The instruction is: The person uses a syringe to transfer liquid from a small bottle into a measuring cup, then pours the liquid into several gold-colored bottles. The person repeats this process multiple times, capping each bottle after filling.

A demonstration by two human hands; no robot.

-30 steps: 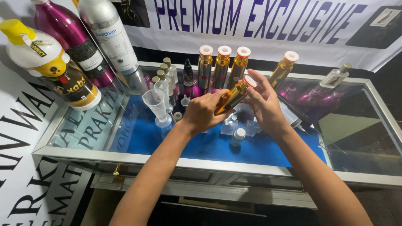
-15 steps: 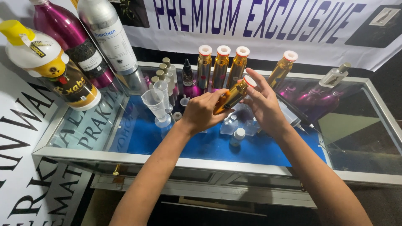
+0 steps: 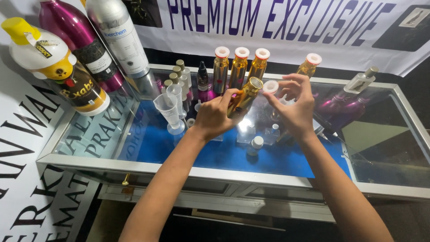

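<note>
My left hand grips a gold metal bottle, tilted to the right, its mouth uncovered. My right hand holds the bottle's white cap between thumb and fingers, just right of the mouth and apart from it. Both hands hover over the glass counter with its blue lining. Behind them stand three upright gold bottles with white caps, and a fourth gold bottle partly hidden by my right hand.
A clear plastic measuring cup and several small vials stand at the left. Big magenta, silver and yellow-capped bottles line the left edge. A small white-capped bottle and a spray bottle are also on the counter.
My right hand has pulled the white cap off the gold bottle and moved it right. The bottle now stands more upright in my left hand.
</note>
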